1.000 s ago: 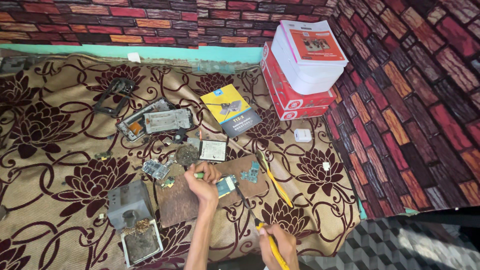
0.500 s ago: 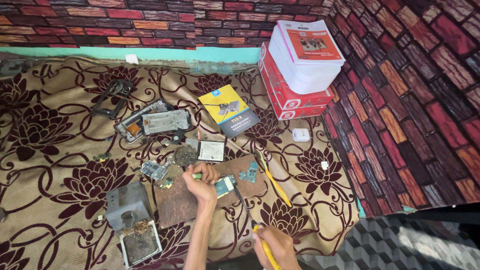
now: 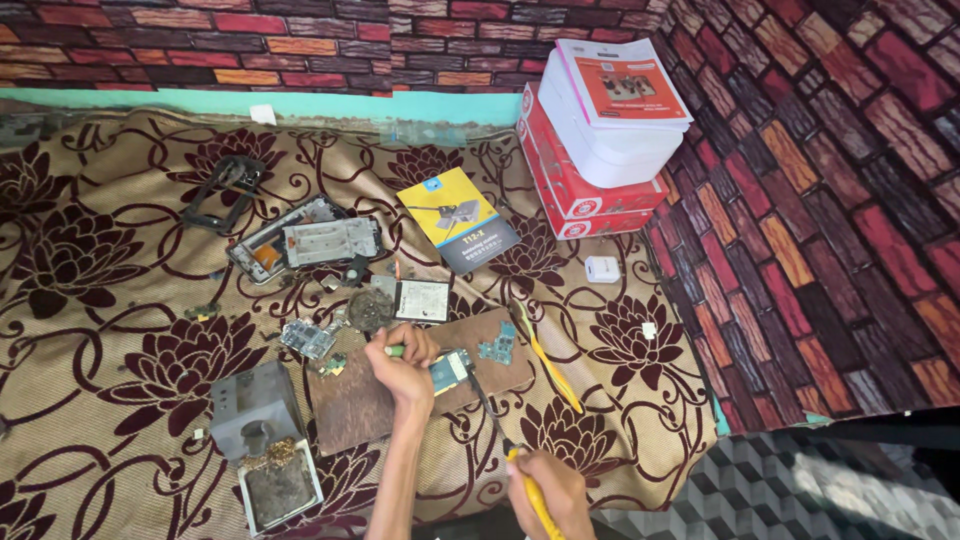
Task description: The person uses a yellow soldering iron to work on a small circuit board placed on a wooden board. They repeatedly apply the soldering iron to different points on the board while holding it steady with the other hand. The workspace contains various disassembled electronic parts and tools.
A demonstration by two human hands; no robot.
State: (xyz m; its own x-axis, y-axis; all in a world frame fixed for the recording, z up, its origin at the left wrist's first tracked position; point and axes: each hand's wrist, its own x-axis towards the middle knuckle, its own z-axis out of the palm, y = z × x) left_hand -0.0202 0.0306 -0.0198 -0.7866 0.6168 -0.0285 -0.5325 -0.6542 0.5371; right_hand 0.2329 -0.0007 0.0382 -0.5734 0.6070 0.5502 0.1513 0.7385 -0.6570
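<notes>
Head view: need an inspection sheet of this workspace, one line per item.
Surface: brown floral cloth on the floor.
Job's things: small circuit board on a brown board; yellow-handled tool with its tip near it.
Clutter: opened phone, black frame, loose boards, grey metal box, yellow booklet, red boxes, white adapter.
Grippers: left hand pinches a green-handled tool; right hand grips the yellow handle.
Cables: nothing seen.
Surroundings: brick-pattern walls.
</notes>
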